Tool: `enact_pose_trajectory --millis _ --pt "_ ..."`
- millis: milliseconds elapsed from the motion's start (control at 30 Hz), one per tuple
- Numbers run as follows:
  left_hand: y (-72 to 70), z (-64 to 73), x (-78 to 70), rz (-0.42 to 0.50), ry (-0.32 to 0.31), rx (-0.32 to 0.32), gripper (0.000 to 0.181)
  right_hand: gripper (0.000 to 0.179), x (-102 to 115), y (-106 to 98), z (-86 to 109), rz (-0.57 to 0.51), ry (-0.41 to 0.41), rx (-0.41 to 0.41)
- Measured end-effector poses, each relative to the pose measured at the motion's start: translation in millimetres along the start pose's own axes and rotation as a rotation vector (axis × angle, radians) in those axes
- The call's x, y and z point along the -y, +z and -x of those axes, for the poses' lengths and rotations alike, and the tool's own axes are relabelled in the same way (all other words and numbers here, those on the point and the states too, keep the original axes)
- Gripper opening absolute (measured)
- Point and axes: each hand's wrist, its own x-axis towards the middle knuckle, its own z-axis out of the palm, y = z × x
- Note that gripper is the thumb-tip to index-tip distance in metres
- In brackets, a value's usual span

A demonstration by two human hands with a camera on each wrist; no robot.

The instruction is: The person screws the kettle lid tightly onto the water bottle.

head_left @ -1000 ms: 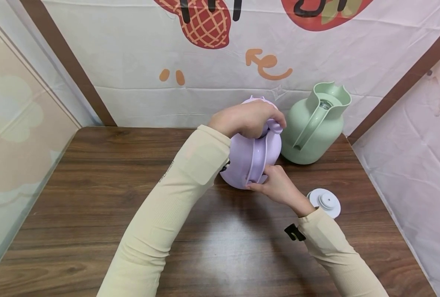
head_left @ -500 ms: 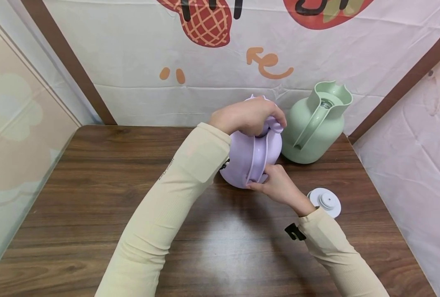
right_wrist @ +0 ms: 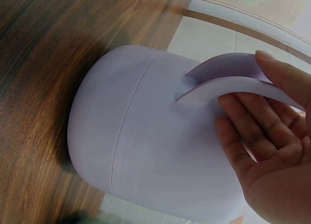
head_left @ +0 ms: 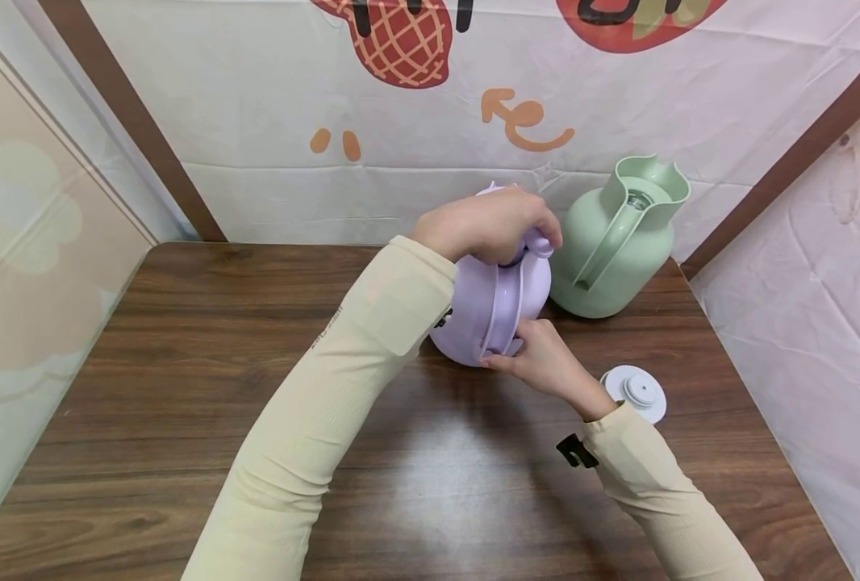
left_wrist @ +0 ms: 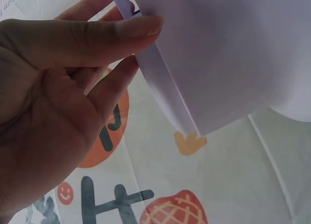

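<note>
A brown wooden table filled the lower frame, its grain running across; a pale glare lay at bottom centre. Behind stood a creased white sheet, with red prints along the top edge and orange marks below. Brown strips slanted down its left and right sides. A peach-and-pale-green panel closed the left edge, a pinkish sheet the right.

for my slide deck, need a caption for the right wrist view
A right hand grips the handle of a lilac jug on a wooden table.
</note>
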Motion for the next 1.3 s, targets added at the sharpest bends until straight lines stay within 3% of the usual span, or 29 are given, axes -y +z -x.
enact_pose_trajectory --millis 433,700,1300 --pt "-0.4 -0.6 -2.9 -0.068 0.051 -0.009 0.058 0.027 -0.7 -0.4 0.2 -0.015 0.01 0.002" --pt "1.5 -2.8 -2.9 -0.055 0.059 0.003 0.064 0.027 -2.8 0.7 0.3 -0.021 0.005 -0.006" --pt "2.9 -3.5 -0.7 0.007 0.034 -0.037 0.06 0.027 -3.9 1.0 -0.4 -0.022 -0.006 -0.004"
